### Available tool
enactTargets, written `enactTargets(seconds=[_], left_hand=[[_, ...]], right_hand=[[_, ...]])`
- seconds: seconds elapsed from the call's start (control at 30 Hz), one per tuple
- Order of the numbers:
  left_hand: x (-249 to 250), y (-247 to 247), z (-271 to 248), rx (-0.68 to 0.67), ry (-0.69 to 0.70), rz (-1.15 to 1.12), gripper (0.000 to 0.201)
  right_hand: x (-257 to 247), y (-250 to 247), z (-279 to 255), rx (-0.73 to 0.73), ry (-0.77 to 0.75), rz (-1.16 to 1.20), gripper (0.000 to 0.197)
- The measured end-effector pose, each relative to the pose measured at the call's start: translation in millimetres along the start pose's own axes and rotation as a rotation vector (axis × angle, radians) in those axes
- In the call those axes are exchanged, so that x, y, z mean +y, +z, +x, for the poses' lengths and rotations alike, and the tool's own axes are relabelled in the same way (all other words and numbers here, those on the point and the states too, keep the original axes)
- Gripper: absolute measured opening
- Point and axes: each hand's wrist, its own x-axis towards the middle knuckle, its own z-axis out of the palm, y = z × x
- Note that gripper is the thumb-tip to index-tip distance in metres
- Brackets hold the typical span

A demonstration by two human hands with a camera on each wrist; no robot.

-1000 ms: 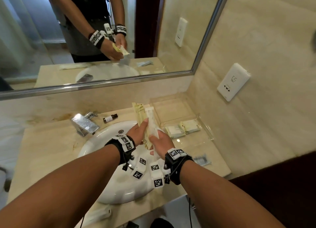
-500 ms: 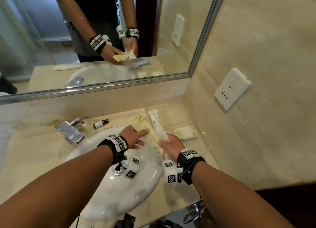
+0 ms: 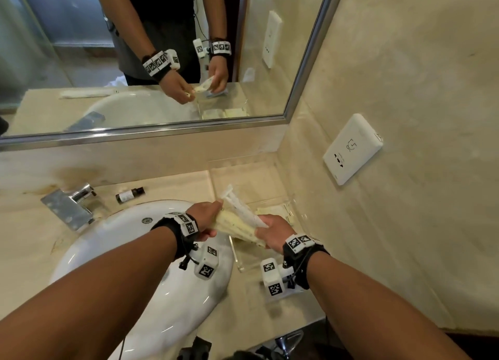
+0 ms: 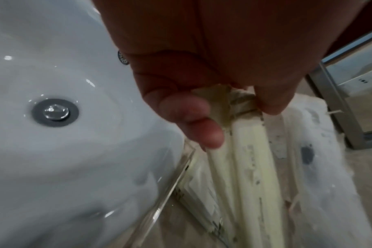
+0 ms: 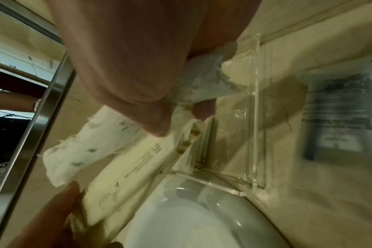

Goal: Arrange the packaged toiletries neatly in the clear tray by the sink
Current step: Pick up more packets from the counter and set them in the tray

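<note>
Fingers [image 4: 202,127] of both hands pinch long cream plastic-wrapped toiletry packets [image 3: 237,222] over the clear acrylic tray [image 3: 244,268], at three o'clock from the white basin [image 3: 129,241]; light, floppy, probably slippery; best gripped at the ends.

Both my arms reach forward, wrists close together. My left hand [image 3: 205,217] pinches its end of the packets [image 3: 237,220] between thumb and fingers, and my right hand [image 3: 273,231] has its fingers curled around the other end.

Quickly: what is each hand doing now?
Left hand: pinches one end of the long packets.
Right hand: grips their other end, over the clear tray.
</note>
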Motion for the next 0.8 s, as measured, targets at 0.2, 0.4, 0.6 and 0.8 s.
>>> enactTargets(seconds=[0.2, 0.4, 0.6, 0.8], left_hand=[[5, 19, 14, 0.026, 0.008, -0.074, 0.016], [-3, 31, 20, -0.111, 0.069, -0.015, 0.018], [0, 49, 22, -0.126, 0.093, -0.025, 0.028], [-8, 58, 32, -0.103, 0.057, -0.098, 0.026]], right_hand=[[14, -10, 13, 0.054, -0.039, -0.025, 0.040], [24, -22, 22, 0.119, -0.054, -0.057, 0.036], [38, -24, 32, 0.120, -0.063, -0.150, 0.027], [41, -24, 41, 0.123, -0.021, -0.159, 0.031]])
